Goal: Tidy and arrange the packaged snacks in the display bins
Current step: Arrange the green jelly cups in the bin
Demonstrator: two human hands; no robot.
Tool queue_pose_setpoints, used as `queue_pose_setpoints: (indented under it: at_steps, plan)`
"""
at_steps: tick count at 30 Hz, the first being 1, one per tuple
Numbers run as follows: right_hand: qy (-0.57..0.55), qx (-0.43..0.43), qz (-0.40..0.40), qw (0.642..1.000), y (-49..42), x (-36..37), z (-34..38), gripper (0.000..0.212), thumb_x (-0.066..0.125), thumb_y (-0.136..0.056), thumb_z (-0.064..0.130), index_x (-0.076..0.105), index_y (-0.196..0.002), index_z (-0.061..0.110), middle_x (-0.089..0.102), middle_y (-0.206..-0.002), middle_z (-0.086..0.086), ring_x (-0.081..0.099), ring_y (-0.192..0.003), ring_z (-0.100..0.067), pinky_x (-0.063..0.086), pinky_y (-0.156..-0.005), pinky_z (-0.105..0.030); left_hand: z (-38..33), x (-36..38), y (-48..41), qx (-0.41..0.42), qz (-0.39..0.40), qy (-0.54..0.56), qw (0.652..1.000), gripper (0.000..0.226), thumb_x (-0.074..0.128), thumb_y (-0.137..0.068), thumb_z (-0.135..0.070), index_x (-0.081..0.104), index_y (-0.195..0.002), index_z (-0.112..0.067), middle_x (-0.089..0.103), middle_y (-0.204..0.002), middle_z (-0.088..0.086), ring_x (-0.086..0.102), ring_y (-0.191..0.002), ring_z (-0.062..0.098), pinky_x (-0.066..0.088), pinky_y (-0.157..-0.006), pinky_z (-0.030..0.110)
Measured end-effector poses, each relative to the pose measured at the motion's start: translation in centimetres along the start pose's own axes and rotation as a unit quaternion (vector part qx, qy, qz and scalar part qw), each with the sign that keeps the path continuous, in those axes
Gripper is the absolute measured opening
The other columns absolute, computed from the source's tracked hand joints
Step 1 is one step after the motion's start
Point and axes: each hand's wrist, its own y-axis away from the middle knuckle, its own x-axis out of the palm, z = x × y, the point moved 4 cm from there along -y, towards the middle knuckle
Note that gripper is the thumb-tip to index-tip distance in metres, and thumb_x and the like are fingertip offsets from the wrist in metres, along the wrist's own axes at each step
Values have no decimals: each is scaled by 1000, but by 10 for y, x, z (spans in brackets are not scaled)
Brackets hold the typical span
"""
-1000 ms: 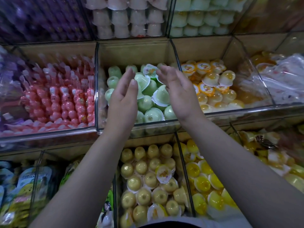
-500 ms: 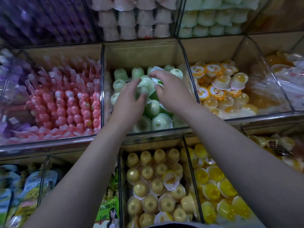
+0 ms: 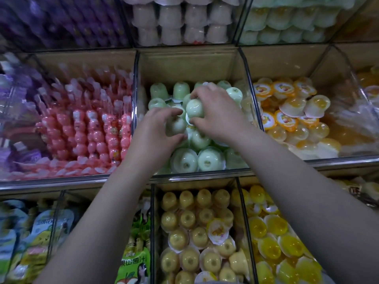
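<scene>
Both hands are inside the middle clear bin (image 3: 192, 174), which holds several pale green jelly cups. My left hand (image 3: 158, 130) curls its fingers and thumb round one green jelly cup (image 3: 176, 125). Just above it, my right hand (image 3: 217, 113) grips another green jelly cup (image 3: 194, 108), bottom facing me. Two more green cups (image 3: 196, 158) lie bottom-up at the bin's front. A row of green cups (image 3: 170, 91) stands at the back, partly hidden by my right hand.
Left bin holds pink skewer-shaped sweets (image 3: 88, 128). Right bin holds orange jelly cups (image 3: 293, 115). Below are yellow-brown jelly cups (image 3: 196, 232), bright yellow cups (image 3: 276, 242) and drink pouches (image 3: 37, 232). Upper shelf holds pink cups (image 3: 180, 19) and pale green cups (image 3: 287, 19). Clear dividers separate all bins.
A second ago both hands hovered open above the green cups. They dropped into the bin and each closed round a cup; the camera has moved closer.
</scene>
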Motion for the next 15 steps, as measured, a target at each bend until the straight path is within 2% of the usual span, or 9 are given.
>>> queue_pose_setpoints:
  at_steps: [3,6,9,13,15]
  plan:
    - [-58,3,-56,997,18,-11,4,47,72,-81,31,53,-120,13,52,-121,-3,47,-114,-19,33,-79,-24,-2,-6,5,8,-4,-11,1000,54,79,-78,-14,60,-128,-24,48,-115,-13,49,-109,6,34,-92,15]
    - [-76,-11,-12,997,35,-12,13,52,71,-83,35,51,-127,17,51,-127,0,49,-115,-15,38,-86,-24,-1,-12,9,13,-6,-49,999,53,77,-80,-13,59,-130,-23,47,-116,-11,48,-105,6,29,-88,12]
    - [-43,-20,33,998,44,-3,21,54,70,-84,38,52,-131,19,51,-127,-1,49,-116,-20,38,-87,-29,4,-17,13,11,-14,-81,997,52,74,-82,-11,59,-131,-21,51,-126,-2,50,-114,14,25,-85,10]
    - [26,-28,50,998,47,-1,31,55,62,-89,39,47,-138,19,50,-131,-3,46,-118,-24,29,-102,-33,7,-10,17,31,7,-105,994,48,65,-86,1,59,-131,-12,50,-132,9,50,-119,26,35,-90,24]
    - [40,-24,57,997,49,-3,33,54,58,-92,35,42,-142,19,48,-137,-4,43,-122,-24,24,-108,-36,8,-4,17,52,5,-117,992,45,60,-85,9,60,-128,-4,52,-130,17,50,-120,33,34,-95,27]
